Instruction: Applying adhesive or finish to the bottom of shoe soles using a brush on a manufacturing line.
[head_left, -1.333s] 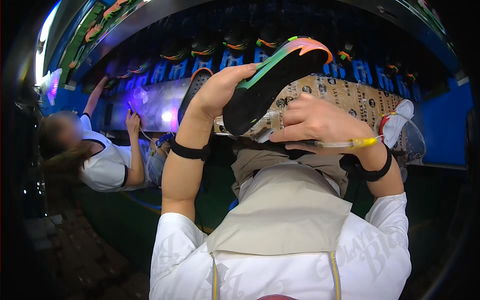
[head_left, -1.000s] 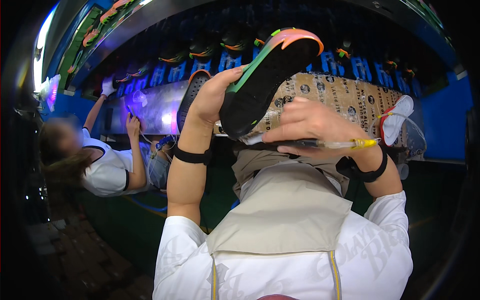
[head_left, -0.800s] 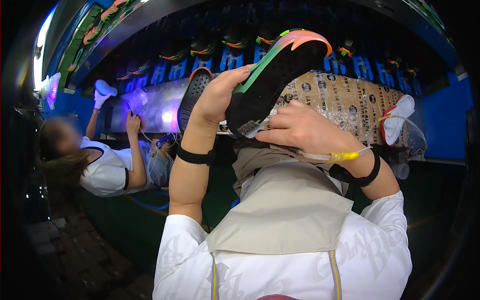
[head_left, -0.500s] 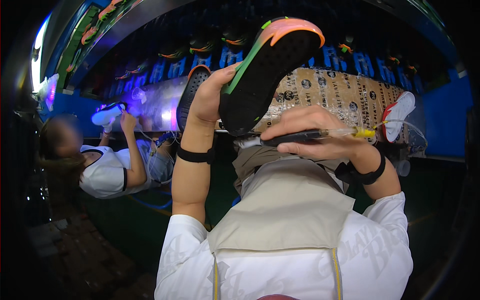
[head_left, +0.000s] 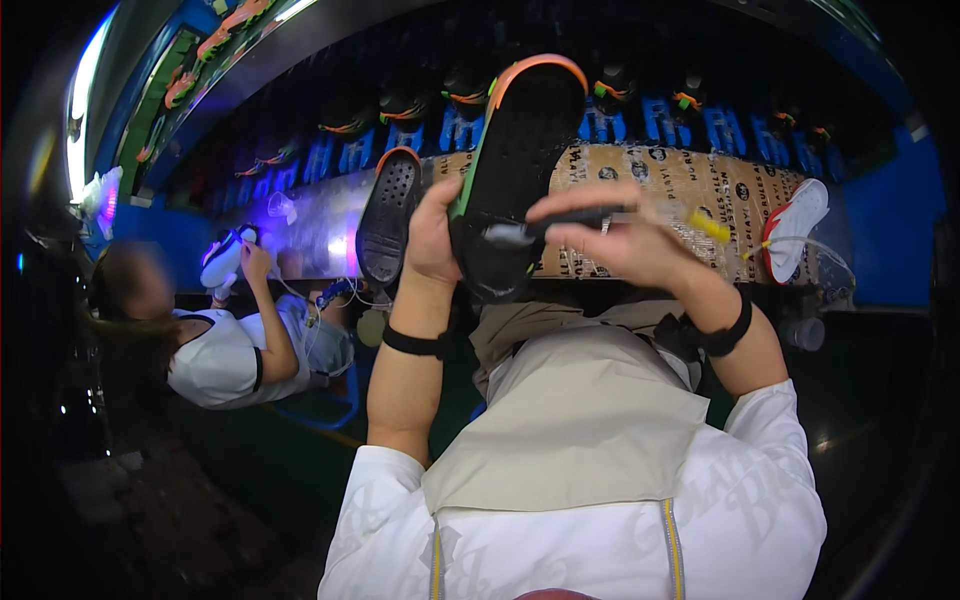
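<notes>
My left hand grips a long shoe sole by its left edge, fingers hidden behind it. The sole is black inside with small holes, rimmed in orange at the far end and green along the side. My right hand is closed around a dark-handled brush with pale bristles and a yellow fitting at its rear end. Its bristles are at the near part of the sole's black face and appear to touch it. Left of my left hand, a second black sole with an orange rim rests on the bench.
Printed brown covering lies on the bench. At the right is a white and red shoe part beside a clear tube. Behind, several shoes stand in a row on blue holders. A co-worker at the left handles a white shoe.
The sole has come down and tilted so its black inner face shows more. The brush has moved from below the sole onto its near part. The co-worker's hand and shoe shifted slightly.
</notes>
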